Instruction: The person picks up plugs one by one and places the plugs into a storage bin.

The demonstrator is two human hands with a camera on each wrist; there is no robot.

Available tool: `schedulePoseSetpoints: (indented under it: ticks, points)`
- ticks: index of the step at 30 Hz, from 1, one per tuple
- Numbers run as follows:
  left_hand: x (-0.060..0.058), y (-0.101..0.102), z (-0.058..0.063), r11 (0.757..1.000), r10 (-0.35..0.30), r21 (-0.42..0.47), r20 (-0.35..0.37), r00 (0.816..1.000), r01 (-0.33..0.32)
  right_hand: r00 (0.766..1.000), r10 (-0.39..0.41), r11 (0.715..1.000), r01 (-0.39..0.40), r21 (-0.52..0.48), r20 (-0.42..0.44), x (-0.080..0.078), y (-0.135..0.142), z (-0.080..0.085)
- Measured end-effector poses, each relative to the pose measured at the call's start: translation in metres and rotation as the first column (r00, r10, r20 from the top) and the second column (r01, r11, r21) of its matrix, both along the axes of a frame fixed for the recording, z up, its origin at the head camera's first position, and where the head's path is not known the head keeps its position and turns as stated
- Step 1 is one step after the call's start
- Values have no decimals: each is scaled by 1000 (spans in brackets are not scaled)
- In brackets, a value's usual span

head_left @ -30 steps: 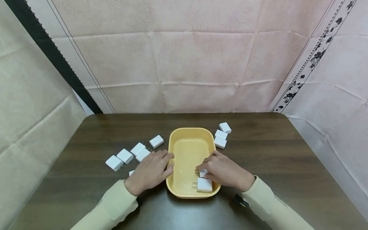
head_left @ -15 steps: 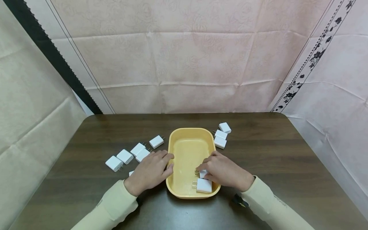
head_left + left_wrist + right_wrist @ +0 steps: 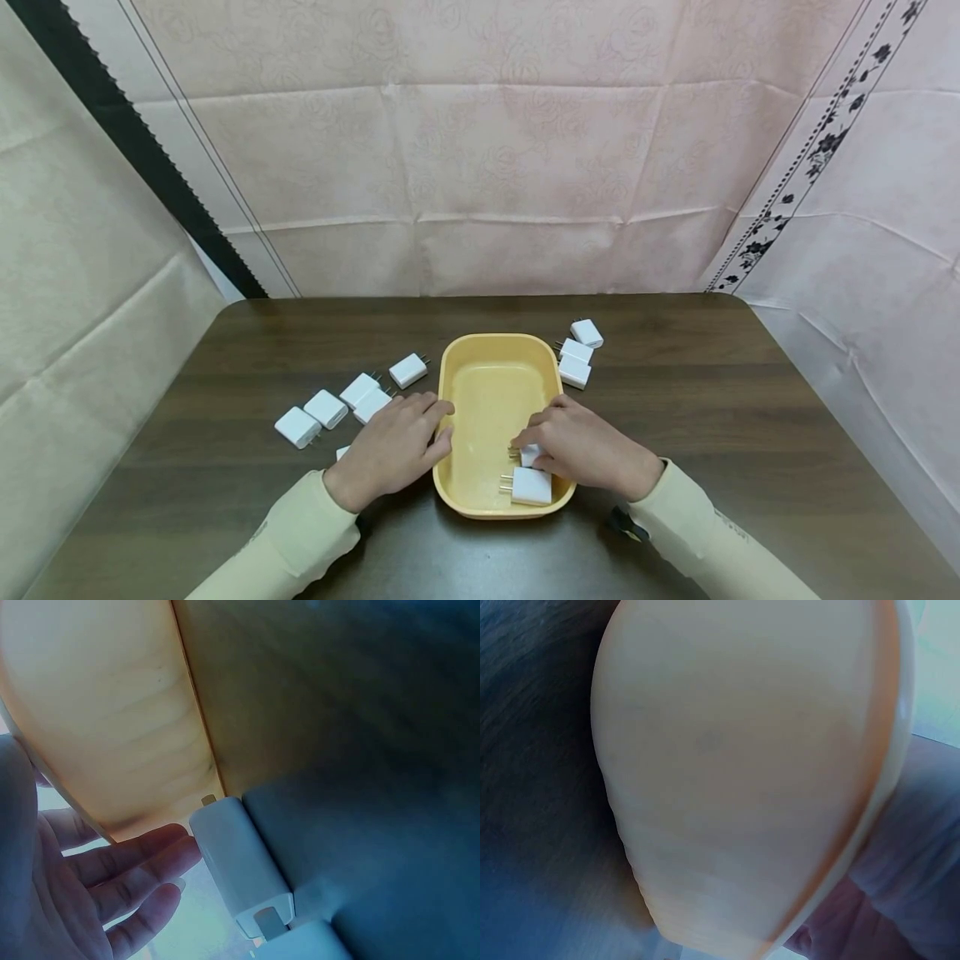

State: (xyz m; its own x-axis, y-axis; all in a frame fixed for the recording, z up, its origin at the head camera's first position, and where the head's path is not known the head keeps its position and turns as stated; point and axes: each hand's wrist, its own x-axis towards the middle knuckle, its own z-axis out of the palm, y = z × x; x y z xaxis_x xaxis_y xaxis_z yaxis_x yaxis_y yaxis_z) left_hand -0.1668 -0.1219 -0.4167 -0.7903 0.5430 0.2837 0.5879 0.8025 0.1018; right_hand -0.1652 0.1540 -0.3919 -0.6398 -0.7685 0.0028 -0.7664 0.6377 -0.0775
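Observation:
A yellow plastic tray [image 3: 491,387] sits mid-table with two white plug-in phone chargers inside. My right hand [image 3: 581,442] reaches over its right rim and pinches one charger [image 3: 529,455], prongs to the left and partly hidden by the fingers. Just nearer me, the second charger [image 3: 531,487] lies with its prongs also to the left. My left hand [image 3: 395,446] rests at the left rim, index finger and thumb over the edge. In the left wrist view, its other fingers lie loosely extended outside the tray wall, right at a charger [image 3: 240,862] on the table.
Left of the tray, several more chargers [image 3: 326,408] lie scattered, one half covered by the left hand. At the tray's far right, three chargers [image 3: 576,358] sit close together. The dark wooden table [image 3: 675,375] ends at a cloth backdrop [image 3: 517,167].
The nearer charger in the tray has shifted slightly toward me and to the left. Both hands stay almost where they were.

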Motion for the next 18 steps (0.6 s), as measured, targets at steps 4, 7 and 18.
schedulePoseSetpoints:
  ticks: [4,7,18]
  points:
    - [0,0,0,1000,5,3,16,1000,-5,1000,-9,1000,9,5,22,0,0,0]
    - [0,0,0,1000,8,4,19,1000,-8,999,-12,1000,12,6,37,0,0,1]
    - [1,0,1,1000,1,4,9,1000,-1,998,-20,1000,19,10,53,-1,0,1]
